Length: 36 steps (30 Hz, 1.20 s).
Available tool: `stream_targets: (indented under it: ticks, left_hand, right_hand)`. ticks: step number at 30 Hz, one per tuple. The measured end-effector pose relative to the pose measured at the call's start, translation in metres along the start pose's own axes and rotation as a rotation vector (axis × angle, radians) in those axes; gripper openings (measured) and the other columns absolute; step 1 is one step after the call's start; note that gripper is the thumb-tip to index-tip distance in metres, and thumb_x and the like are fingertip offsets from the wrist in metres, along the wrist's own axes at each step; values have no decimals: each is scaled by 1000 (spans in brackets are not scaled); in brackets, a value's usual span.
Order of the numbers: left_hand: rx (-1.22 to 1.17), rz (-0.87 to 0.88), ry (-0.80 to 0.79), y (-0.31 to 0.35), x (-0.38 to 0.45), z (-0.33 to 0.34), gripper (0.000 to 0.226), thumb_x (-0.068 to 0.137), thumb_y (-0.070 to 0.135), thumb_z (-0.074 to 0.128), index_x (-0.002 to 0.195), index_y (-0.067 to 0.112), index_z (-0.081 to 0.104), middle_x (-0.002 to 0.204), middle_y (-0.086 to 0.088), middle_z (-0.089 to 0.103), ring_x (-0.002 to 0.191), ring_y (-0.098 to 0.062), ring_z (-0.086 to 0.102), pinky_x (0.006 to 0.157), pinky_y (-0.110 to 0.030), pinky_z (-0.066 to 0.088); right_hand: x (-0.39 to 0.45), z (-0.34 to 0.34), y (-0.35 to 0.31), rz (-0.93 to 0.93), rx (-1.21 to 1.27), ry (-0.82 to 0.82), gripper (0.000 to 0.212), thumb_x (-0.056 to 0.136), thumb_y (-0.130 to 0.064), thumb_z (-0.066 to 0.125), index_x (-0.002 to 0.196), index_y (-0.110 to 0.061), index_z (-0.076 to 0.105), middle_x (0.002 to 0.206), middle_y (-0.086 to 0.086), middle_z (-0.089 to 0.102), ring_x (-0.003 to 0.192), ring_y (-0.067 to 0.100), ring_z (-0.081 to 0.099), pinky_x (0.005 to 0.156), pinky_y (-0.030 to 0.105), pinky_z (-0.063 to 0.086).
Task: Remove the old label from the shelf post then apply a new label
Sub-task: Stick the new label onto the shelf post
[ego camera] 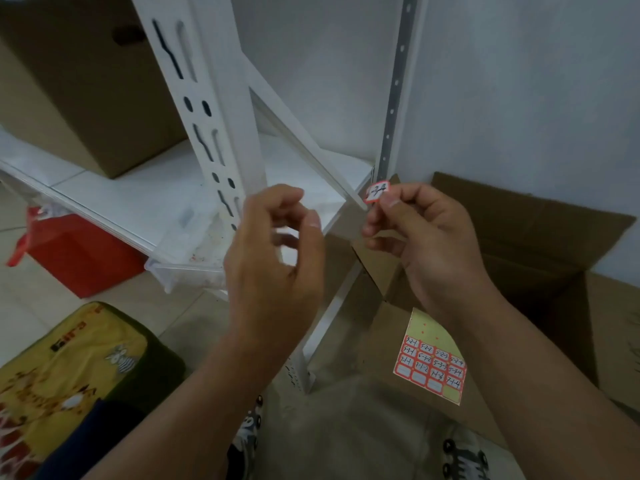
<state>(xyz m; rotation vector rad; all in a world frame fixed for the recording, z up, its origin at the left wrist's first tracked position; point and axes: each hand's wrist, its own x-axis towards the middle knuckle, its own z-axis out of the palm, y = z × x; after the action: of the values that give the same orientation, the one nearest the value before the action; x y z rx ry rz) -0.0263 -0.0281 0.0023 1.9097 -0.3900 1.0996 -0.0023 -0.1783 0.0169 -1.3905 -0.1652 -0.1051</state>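
Pinched between thumb and forefinger of the right hand (426, 244): one small label (378, 192), white with a red border and dark handwriting, raised near the far end of the shelf's diagonal brace (301, 133). Remaining right fingers curled loosely below the pinch.

Left hand (273, 258) raised beside the right, well apart from the label. Fingers curled inward, thumb tip near the forefinger; slightly blurred, so impossible to tell whether anything is pinched there.

Directly behind the left hand: white slotted shelf post (207, 109), tilted in the wide-angle view, with keyhole slots along its face. No label visible on the exposed part of the post.

Below the right forearm: label sheet (431, 365), yellow backing with rows of red-bordered labels, most handwritten, lying on a flattened cardboard flap (388, 323). Lower right corner cell of the sheet shows bare backing.

Further out: open cardboard box (540, 244) against the wall at right; brown carton (76, 84) on the white shelf board (138, 188) at left; red bag (72, 251) under that board; yellow patterned cushion (62, 368) on the floor at lower left.
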Motion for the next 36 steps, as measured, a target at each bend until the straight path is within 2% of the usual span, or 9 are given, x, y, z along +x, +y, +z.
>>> stream_targets:
  ticks: [2, 5, 9, 13, 19, 23, 27, 31, 36]
  left_hand:
    - [77, 79, 178, -8, 3, -9, 25, 84, 11, 59, 104, 10, 45, 98, -3, 44, 83, -21, 50, 66, -27, 45]
    - [173, -82, 310, -27, 6, -18, 52, 78, 14, 65, 119, -4, 39, 107, -16, 40, 98, -30, 47, 77, -30, 42]
    - [125, -280, 138, -38, 8, -21, 74, 84, 31, 64, 142, 6, 25, 131, -12, 38, 120, -16, 45, 95, -25, 46]
    - [57, -314, 79, -38, 16, -13, 75, 88, 44, 59, 147, 21, 19, 135, 3, 38, 120, -6, 47, 90, -18, 50]
    - [167, -207, 28, -48, 14, -13, 83, 90, 34, 62, 150, 3, 14, 128, 8, 29, 113, 19, 35, 89, 2, 33]
    - [151, -170, 14, -52, 13, -19, 83, 91, 40, 57, 151, 6, 11, 133, 9, 35, 119, 12, 37, 94, -15, 42]
    - [66, -113, -43, -54, 8, -26, 76, 89, 34, 47, 148, 14, 5, 155, -13, 26, 137, -32, 39, 102, -55, 45]
    - [64, -78, -43, -61, 5, -28, 79, 89, 34, 50, 150, 0, 11, 151, -2, 25, 135, -32, 41, 99, -54, 47]
    - [60, -82, -16, -61, 6, -27, 73, 91, 36, 49, 148, 10, 12, 150, -5, 29, 134, -32, 43, 97, -53, 49]
  right_hand:
    - [2, 7, 3, 37, 64, -20, 16, 97, -8, 47, 99, 4, 58, 77, 8, 62, 67, 16, 63, 60, 26, 54]
    - [3, 28, 12, 87, 57, -116, 17, 100, -13, 45, 96, -3, 58, 77, 6, 63, 73, 21, 65, 62, 29, 53]
    - [6, 50, 23, 117, 61, -140, 18, 101, -16, 43, 91, -10, 56, 69, 3, 61, 66, 21, 61, 61, 31, 50]
    - [7, 55, 26, 124, 34, -118, 20, 102, -18, 42, 93, -11, 58, 69, 4, 60, 66, 21, 60, 62, 30, 50]
    - [7, 56, 28, 121, 27, -115, 19, 101, -17, 44, 94, -8, 59, 69, 4, 60, 66, 20, 60, 63, 30, 49]
    - [5, 59, 28, 97, 47, -169, 16, 101, -16, 44, 94, -8, 56, 71, 5, 60, 68, 22, 60, 63, 31, 50]
    - [4, 66, 24, 70, 64, -221, 16, 100, -14, 44, 92, -8, 56, 72, 4, 62, 70, 19, 63, 62, 29, 53]
    - [3, 74, 23, 56, 79, -218, 16, 98, -12, 47, 89, -8, 60, 73, 2, 64, 72, 14, 64, 67, 32, 57]
    - [2, 82, 24, 64, 101, -187, 15, 98, -11, 47, 92, -3, 59, 77, 0, 66, 74, 14, 65, 67, 28, 58]
